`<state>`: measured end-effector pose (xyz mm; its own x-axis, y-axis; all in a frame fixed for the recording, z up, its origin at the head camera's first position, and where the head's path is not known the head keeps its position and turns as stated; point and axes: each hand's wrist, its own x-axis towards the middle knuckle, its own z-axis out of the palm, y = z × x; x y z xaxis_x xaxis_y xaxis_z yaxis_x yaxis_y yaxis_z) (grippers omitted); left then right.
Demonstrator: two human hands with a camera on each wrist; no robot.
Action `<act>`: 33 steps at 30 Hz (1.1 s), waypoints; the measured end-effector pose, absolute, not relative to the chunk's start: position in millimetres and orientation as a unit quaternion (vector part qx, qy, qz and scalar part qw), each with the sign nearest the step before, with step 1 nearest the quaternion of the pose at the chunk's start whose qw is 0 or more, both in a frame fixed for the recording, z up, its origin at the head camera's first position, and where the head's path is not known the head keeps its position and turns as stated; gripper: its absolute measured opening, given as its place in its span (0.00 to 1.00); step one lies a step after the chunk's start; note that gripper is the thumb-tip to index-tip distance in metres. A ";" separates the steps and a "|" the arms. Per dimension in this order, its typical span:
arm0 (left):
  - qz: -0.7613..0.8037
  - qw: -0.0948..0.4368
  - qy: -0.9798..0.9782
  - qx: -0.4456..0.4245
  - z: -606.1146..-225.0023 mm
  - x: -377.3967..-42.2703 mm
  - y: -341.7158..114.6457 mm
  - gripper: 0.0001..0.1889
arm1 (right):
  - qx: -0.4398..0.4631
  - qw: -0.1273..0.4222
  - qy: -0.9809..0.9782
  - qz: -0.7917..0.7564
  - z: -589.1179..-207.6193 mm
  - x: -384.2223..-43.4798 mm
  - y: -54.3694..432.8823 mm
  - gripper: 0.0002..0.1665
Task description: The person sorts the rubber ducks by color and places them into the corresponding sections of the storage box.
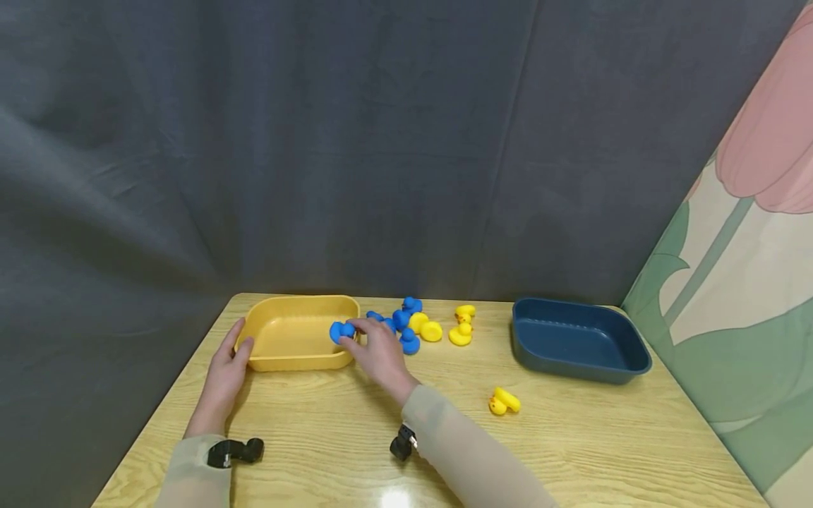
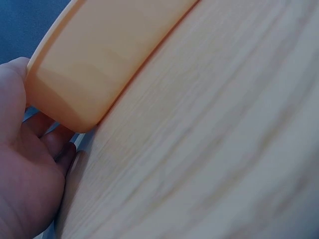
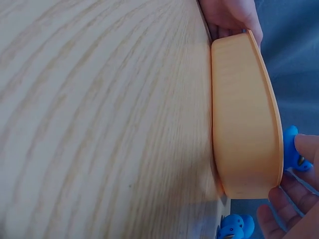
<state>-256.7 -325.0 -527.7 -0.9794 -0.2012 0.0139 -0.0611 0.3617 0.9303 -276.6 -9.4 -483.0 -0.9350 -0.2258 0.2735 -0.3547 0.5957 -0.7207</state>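
At the left of the table stands a yellow tray (image 1: 298, 363). My left hand (image 1: 227, 368) holds its left end, with the thumb at the rim and the fingers around the outside wall. Over the tray's right end, my right hand (image 1: 382, 354) pinches a blue rubber duck (image 1: 338, 332) between thumb and fingers. In the right wrist view that blue duck (image 3: 290, 144) shows just above the tray's rim, and lower fingers lie close by the wall. Several blue ducks (image 1: 409, 342) and yellow ducks (image 1: 432, 331) lie in a group right of this hand.
A dark blue tray (image 1: 559, 361) stands at the right of the wooden table (image 1: 305, 437). Two yellow ducks (image 1: 460, 335) sit near the back middle, and another yellow duck (image 1: 506, 400) lies nearer the front. A grey curtain (image 1: 381, 155) hangs behind.
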 end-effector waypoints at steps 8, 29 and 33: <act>-0.560 0.061 -0.822 0.084 -528.9 -254.6 -324.5 0.38 | 0.171 0.081 -0.876 0.444 -485.3 -273.1 -5.2 0.28; -0.556 0.061 -0.824 0.088 -525.7 -254.8 -324.5 0.37 | 0.117 0.135 -0.866 0.466 -487.0 -278.1 55.0 0.28; -0.554 0.060 -0.826 0.085 -524.7 -254.2 -322.6 0.37 | 0.103 0.131 -0.871 0.463 -492.2 -279.3 67.6 0.29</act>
